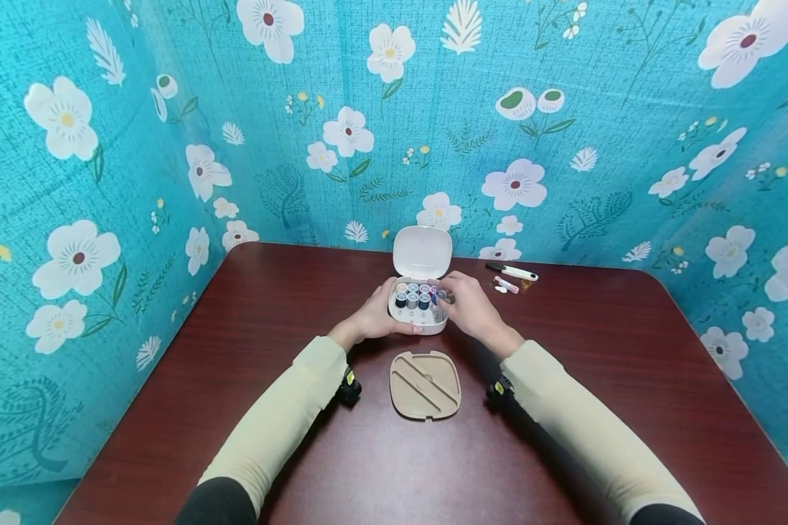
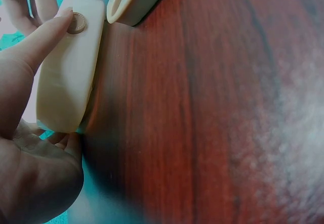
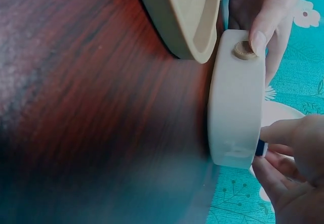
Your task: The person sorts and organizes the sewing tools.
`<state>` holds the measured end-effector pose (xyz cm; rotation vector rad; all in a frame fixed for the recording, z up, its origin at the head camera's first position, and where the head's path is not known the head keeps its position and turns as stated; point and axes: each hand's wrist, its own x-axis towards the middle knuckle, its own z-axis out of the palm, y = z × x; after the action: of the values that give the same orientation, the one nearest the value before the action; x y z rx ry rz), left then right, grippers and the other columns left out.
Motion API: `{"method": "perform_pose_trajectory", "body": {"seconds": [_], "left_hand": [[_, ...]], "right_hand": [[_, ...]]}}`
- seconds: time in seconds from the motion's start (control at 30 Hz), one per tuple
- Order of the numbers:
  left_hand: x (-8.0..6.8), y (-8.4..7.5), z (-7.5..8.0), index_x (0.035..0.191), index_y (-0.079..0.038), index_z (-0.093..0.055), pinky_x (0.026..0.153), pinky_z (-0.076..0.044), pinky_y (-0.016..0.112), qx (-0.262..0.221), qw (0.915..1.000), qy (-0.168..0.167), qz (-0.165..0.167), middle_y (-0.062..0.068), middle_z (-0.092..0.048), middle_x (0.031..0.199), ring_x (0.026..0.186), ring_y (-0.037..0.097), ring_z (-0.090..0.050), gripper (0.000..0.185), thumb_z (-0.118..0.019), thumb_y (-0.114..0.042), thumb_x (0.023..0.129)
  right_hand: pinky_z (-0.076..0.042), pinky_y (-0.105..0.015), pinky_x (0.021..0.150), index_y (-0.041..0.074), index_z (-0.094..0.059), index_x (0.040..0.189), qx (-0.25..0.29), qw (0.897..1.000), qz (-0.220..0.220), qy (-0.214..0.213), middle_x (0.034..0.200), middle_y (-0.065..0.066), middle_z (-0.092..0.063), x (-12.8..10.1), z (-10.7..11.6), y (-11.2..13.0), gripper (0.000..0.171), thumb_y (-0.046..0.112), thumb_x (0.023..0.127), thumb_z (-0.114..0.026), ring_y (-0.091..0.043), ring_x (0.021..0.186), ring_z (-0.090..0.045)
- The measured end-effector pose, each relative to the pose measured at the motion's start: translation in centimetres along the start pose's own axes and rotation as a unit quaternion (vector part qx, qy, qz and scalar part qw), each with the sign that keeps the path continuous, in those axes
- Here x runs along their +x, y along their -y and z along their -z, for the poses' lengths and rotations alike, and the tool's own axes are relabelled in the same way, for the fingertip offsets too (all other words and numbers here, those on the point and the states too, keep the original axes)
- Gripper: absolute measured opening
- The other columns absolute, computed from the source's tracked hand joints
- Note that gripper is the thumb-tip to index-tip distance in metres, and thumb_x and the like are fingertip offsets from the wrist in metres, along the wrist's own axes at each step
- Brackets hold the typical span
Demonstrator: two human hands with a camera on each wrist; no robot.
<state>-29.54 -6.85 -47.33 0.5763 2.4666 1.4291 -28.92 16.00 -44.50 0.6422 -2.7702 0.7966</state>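
Note:
A white sewing box stands on the table with its lid raised at the back. Rows of thread spools in several colours fill its rear part. My left hand grips the box by its left side, the thumb lying along the front by a round tan button. Over the box's right end, my right hand pinches a dark blue thread spool at the rim. Its fingers hide part of that spool. In front of the box lies a beige tray insert with diagonal grooves.
Behind the right hand lie white-handled thread snips with a dark tip. Beside them are a small pink-and-white tube and a tiny gold item. A floral teal curtain hangs behind the dark red table.

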Motion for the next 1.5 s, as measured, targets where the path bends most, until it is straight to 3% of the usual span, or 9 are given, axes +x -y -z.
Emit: {"method": "perform_pose_trajectory", "body": {"seconds": [0.37,0.8,1.3,1.5], "left_hand": [[0.0,0.1,-0.2,0.152,-0.010,-0.034,0.113,-0.034,0.044,-0.006,1.0000,0.000,-0.002,0.011,-0.046,0.141,0.128,0.026,-0.045,0.106,-0.097,-0.026,0.069],[0.0,-0.1,-0.1,0.153,-0.009,-0.033,0.113,-0.034,0.045,0.001,1.0000,0.001,-0.006,0.011,-0.046,0.141,0.128,0.025,-0.045,0.107,-0.097,-0.027,0.069],[0.0,-0.1,0.0,0.152,-0.008,-0.034,0.113,-0.033,0.044,-0.008,1.0000,-0.001,-0.004,0.011,-0.046,0.141,0.128,0.025,-0.045,0.106,-0.097,-0.027,0.069],[0.1,0.2,-0.1,0.153,-0.010,-0.033,0.113,-0.034,0.044,-0.008,1.0000,0.000,0.000,0.010,-0.046,0.141,0.127,0.024,-0.045,0.108,-0.098,-0.029,0.069]], "right_hand": [[-0.055,-0.045,0.089,-0.001,-0.072,0.122,-0.038,0.999,0.021,0.028,0.118,-0.016,-0.068,0.3,-0.2,0.5,0.032,0.000,0.090,-0.074,-0.026,0.102,-0.066],[-0.053,-0.046,0.093,0.001,-0.073,0.122,-0.090,0.995,0.031,0.021,0.114,-0.015,-0.071,0.2,-0.7,0.2,0.034,0.006,0.089,-0.077,-0.030,0.104,-0.066],[-0.057,-0.042,0.086,0.000,-0.078,0.103,-0.083,0.995,0.056,0.009,0.116,-0.017,-0.071,0.2,-0.9,0.2,0.016,0.000,0.087,-0.075,-0.029,0.099,-0.069],[-0.057,-0.043,0.088,-0.001,-0.078,0.105,-0.078,0.995,0.060,0.010,0.116,-0.018,-0.070,0.2,-1.0,0.0,0.019,-0.002,0.087,-0.074,-0.030,0.100,-0.069]]}}
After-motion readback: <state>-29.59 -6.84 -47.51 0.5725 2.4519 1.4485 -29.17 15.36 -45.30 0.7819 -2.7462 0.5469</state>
